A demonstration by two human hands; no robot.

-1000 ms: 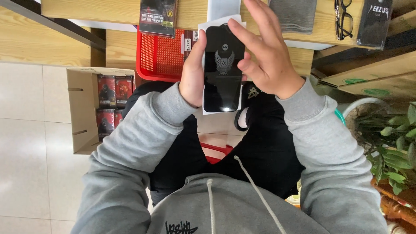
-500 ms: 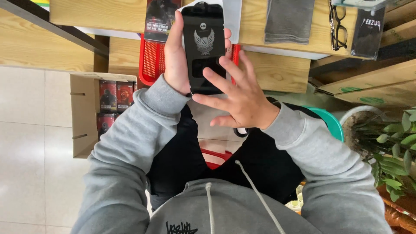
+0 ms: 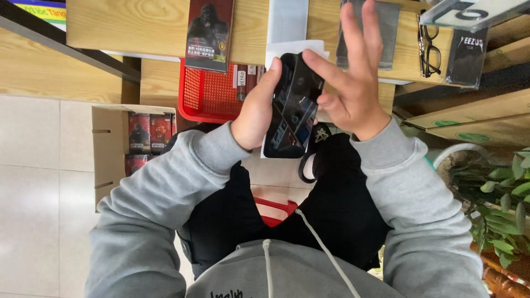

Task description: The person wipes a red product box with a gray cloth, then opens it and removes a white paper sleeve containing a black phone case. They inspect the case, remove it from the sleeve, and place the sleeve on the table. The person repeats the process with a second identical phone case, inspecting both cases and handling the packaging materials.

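My left hand (image 3: 255,113) grips a black phone (image 3: 291,107) from its left side, thumb up along the edge. The phone is tilted, its glossy screen facing up and right with reflections on it. My right hand (image 3: 353,83) is at the phone's right side; its thumb and a fingertip touch the phone's upper right edge while the other fingers stand spread and raised. A white sheet (image 3: 276,52) shows just behind the phone. Both arms wear grey sweatshirt sleeves, held over my lap in black trousers.
A wooden table (image 3: 138,27) runs across the top with a dark printed package (image 3: 208,33), a grey cloth (image 3: 389,33) and black glasses (image 3: 428,49). Under it are a red basket (image 3: 207,94) and a cardboard box (image 3: 107,160) of red-black packets. A green plant (image 3: 497,193) stands at right.
The phone has come down from the raised position and tilted on edge. My right hand moved from in front of the screen to the phone's right side, fingers spread upward.
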